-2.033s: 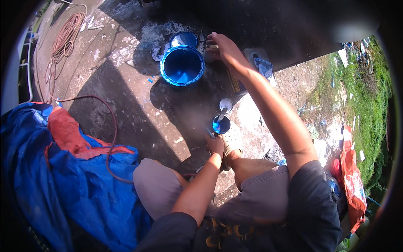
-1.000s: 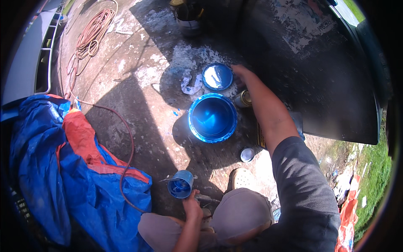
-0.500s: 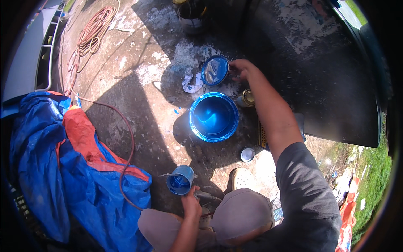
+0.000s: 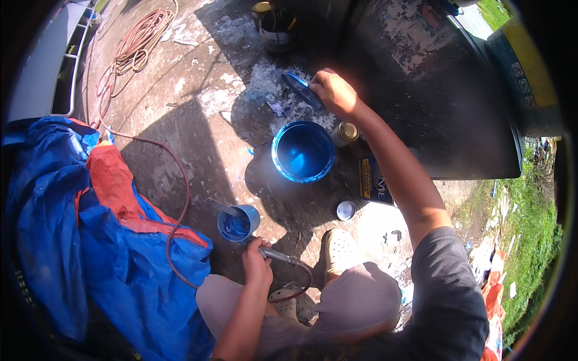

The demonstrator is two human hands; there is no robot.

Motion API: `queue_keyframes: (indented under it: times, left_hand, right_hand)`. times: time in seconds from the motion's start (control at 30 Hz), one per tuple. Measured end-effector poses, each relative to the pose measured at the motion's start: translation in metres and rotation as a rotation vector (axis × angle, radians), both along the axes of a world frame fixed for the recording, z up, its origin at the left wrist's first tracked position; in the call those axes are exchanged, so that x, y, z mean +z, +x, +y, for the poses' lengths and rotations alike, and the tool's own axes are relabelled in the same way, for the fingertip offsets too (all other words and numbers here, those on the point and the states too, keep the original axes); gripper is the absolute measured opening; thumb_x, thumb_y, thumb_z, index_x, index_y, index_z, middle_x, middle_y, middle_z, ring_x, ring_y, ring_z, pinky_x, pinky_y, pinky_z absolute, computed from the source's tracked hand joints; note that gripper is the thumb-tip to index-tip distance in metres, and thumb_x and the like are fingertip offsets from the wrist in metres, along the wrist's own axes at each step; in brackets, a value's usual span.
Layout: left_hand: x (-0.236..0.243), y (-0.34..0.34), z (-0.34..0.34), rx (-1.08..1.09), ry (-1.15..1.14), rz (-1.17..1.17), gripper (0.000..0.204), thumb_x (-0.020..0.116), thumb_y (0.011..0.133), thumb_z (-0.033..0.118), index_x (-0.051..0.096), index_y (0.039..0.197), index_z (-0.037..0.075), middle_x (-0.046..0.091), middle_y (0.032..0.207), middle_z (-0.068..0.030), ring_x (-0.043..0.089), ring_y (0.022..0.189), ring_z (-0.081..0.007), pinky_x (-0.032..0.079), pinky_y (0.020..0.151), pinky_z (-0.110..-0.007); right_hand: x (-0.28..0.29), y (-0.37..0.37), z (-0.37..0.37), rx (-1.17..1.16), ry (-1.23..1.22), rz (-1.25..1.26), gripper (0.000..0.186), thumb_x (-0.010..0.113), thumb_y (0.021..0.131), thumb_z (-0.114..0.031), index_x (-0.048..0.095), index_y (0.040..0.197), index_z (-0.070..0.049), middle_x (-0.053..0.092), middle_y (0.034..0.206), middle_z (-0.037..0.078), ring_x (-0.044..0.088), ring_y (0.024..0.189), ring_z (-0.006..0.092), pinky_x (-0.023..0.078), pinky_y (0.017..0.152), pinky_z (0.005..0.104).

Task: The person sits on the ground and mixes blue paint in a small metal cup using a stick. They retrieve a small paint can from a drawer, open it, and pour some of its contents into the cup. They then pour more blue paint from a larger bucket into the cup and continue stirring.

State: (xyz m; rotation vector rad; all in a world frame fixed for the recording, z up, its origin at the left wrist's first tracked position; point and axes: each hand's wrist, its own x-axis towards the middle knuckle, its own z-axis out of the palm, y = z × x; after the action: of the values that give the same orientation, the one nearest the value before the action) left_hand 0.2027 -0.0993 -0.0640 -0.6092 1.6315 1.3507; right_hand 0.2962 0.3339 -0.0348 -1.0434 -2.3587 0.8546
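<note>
Blue paint (image 4: 304, 150) fills much of a round paint can (image 4: 303, 179) on the ground before me. Beyond it, my right hand (image 4: 335, 93) pinches the near-right edge of the can's blue lid (image 4: 301, 90), which is tilted off the ground and seen almost edge-on. My left hand (image 4: 257, 256), low by my knee, is wrapped round the grey handle of a spray gun (image 4: 277, 256). A blue cup (image 4: 239, 223) sits at the gun's front end, its open top facing up and blue paint inside.
A gold-topped small can (image 4: 347, 130), a dark rectangular tin (image 4: 373, 178) and a small white round cap (image 4: 345, 210) stand right of the paint can. A dark panel (image 4: 445, 120) lies beyond my arm. A hose (image 4: 180, 174) runs past a blue tarp (image 4: 120, 265); a dark can (image 4: 277, 33) stands farther back.
My right hand has closed on the lid's edge and tipped it from face-up to nearly edge-on. The spray gun and its cup have shifted left and away from me.
</note>
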Motion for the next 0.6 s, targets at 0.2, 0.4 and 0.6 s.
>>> queue_keyframes:
  times: [0.2, 0.4, 0.6]
  left_hand:
    - [-0.006, -0.005, 0.012, -0.009, 0.098, -0.022, 0.008, 0.062, 0.094, 0.019, 0.059, 0.098, 0.013, 0.059, 0.093, -0.0014, 0.060, 0.100, -0.0208, 0.041, 0.095, -0.045]
    - [-0.004, 0.005, 0.013, -0.030, 0.186, -0.092, 0.016, 0.065, 0.092, 0.020, 0.055, 0.104, 0.015, 0.058, 0.096, -0.0009, 0.059, 0.099, -0.0185, 0.040, 0.097, -0.044]
    - [-0.001, 0.009, 0.000, -0.031, 0.194, -0.038, 0.011, 0.066, 0.093, 0.021, 0.059, 0.096, 0.013, 0.059, 0.094, -0.0007, 0.061, 0.097, -0.0176, 0.040, 0.096, -0.045]
  right_hand:
    - [0.044, 0.031, -0.074, 0.146, 0.464, -0.113, 0.011, 0.061, 0.092, -0.010, 0.055, 0.092, -0.002, 0.059, 0.093, 0.018, 0.064, 0.082, 0.0385, 0.051, 0.070, 0.0495]
    - [0.035, 0.052, 0.001, -0.347, -0.481, 0.261, 0.016, 0.056, 0.103, -0.015, 0.061, 0.104, 0.000, 0.070, 0.103, 0.014, 0.070, 0.096, 0.0275, 0.056, 0.086, 0.0424]
    - [0.096, 0.047, 0.003, -0.409, -0.252, 0.396, 0.025, 0.055, 0.103, -0.018, 0.064, 0.108, 0.005, 0.072, 0.099, 0.015, 0.071, 0.091, 0.0269, 0.055, 0.085, 0.0403]
